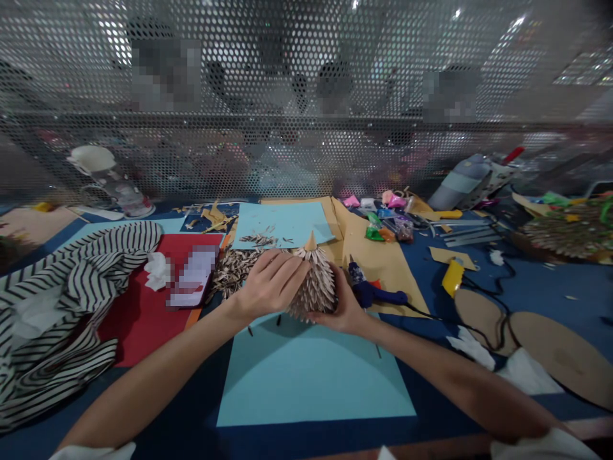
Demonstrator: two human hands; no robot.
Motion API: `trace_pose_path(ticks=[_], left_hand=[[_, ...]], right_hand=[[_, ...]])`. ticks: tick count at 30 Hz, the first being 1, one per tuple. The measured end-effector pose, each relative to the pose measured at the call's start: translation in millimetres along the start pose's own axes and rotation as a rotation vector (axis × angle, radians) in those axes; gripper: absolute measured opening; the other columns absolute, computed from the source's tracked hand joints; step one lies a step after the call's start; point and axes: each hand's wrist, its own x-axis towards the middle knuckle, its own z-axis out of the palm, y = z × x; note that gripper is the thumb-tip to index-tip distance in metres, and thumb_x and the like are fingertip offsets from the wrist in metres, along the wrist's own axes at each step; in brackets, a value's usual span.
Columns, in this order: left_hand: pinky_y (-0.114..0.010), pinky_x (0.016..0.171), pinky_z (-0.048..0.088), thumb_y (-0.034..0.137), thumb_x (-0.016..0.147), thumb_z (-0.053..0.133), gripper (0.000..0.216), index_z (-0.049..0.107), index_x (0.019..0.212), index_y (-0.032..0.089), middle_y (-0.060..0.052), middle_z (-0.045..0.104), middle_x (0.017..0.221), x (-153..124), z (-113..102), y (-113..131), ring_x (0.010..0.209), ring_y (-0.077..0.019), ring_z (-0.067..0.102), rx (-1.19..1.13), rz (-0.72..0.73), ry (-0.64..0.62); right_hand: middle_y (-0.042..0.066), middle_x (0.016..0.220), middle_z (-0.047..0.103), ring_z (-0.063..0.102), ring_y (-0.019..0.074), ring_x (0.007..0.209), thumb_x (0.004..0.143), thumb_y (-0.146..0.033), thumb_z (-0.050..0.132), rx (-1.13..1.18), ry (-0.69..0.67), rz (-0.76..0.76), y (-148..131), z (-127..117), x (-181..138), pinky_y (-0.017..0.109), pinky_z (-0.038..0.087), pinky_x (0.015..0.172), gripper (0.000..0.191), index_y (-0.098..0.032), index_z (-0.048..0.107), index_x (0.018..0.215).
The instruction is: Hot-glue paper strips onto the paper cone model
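Observation:
Both hands are on a rounded craft figure (pixel 313 287) covered in overlapping pale seed husks, a smooth tan cone pointing up at its far end. My left hand (pixel 274 281) is closed against its left side, fingers together over the husks. Around its right side curls my right hand (pixel 345 300), thumb near the lower edge; its other fingers are partly hidden. Under the figure lies a light blue sheet (pixel 311 377). Loose striped seed husks (pixel 232 271) are heaped just left of my left hand. A blue glue gun (pixel 378 294) rests right of my right hand.
A phone (pixel 194 275) lies on red paper (pixel 143 319) beside a striped cloth (pixel 86 275). Coloured clay packets (pixel 383 220), a yellow cutter (pixel 453 278), cardboard ovals (pixel 560 351) and the glue gun's cord are on the right. A perforated metal screen (pixel 287 153) borders the back.

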Motion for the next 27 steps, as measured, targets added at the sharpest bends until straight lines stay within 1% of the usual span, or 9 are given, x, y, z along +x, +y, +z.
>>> trace_pose_path(ticks=[5,10,16,22,27], left_hand=[[-0.034,0.074,0.048,0.014,0.08,0.063,0.014,0.061,0.094,0.013,-0.007,0.07,0.084,-0.2,-0.3,0.5,0.077,-0.0183,0.065,0.03,0.008,-0.003],[-0.034,0.074,0.047,0.014,0.082,0.061,0.013,0.061,0.095,0.014,-0.007,0.07,0.085,-0.8,-0.9,0.5,0.077,-0.0176,0.065,0.026,-0.002,-0.019],[-0.034,0.074,0.048,0.012,0.08,0.063,0.015,0.061,0.095,0.011,-0.008,0.07,0.085,0.9,-1.8,0.5,0.077,-0.0186,0.065,0.017,0.004,-0.007],[-0.033,0.074,0.049,0.013,0.081,0.063,0.014,0.061,0.094,0.012,-0.008,0.071,0.084,2.6,-1.6,0.9,0.075,-0.0182,0.066,0.032,0.007,0.009],[-0.034,0.073,0.049,0.013,0.081,0.063,0.013,0.062,0.094,0.012,-0.008,0.07,0.084,1.8,-0.7,1.0,0.075,-0.0181,0.066,0.033,-0.004,0.003]], right_hand=[[0.015,0.135,0.043,0.041,0.0393,0.126,0.06,-0.045,0.08,-0.012,0.004,-0.019,1.3,-0.5,-0.3,0.054,0.039,0.102,0.098,-0.025,0.025,0.138],[0.015,0.135,0.043,0.042,0.0377,0.126,0.061,-0.043,0.079,0.012,-0.001,-0.037,-1.0,-0.3,0.5,0.052,0.04,0.102,0.096,-0.025,0.025,0.137],[0.014,0.136,0.042,0.042,0.0371,0.126,0.061,-0.041,0.08,-0.002,0.002,-0.03,0.9,-0.1,-0.3,0.052,0.04,0.102,0.096,-0.025,0.024,0.138],[0.015,0.136,0.043,0.042,0.0366,0.126,0.061,-0.037,0.08,-0.002,0.004,-0.04,3.7,-0.7,-1.7,0.051,0.04,0.102,0.097,-0.024,0.023,0.138],[0.013,0.136,0.043,0.043,0.0359,0.126,0.061,-0.036,0.08,0.003,0.008,-0.052,1.2,-0.8,-0.5,0.051,0.04,0.103,0.096,-0.026,0.024,0.138]])
